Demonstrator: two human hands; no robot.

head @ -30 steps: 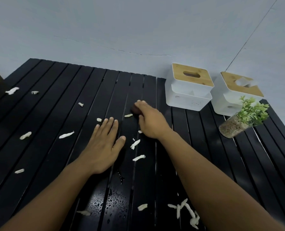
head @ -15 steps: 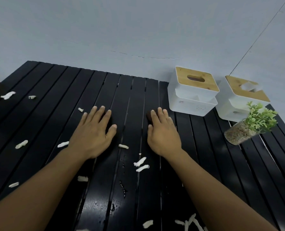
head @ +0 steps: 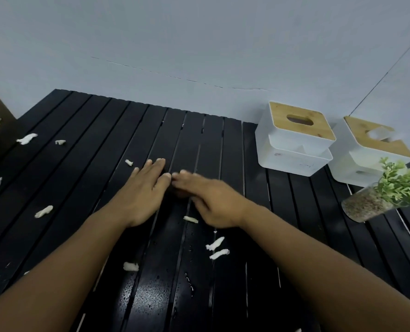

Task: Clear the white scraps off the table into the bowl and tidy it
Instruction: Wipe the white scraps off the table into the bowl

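On the black table (head: 223, 144), both flat hands meet fingertip to fingertip.

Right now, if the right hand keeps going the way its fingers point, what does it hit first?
The right hand points left across the slatted table, fingertips almost at the left hand. It would likely meet the left hand's thumb first; motion blur hides whether they already touch.

Glossy wet black slatted table (head: 79, 149) (droplets nr front), wood-lidded white plastic boxes (head: 292, 149).
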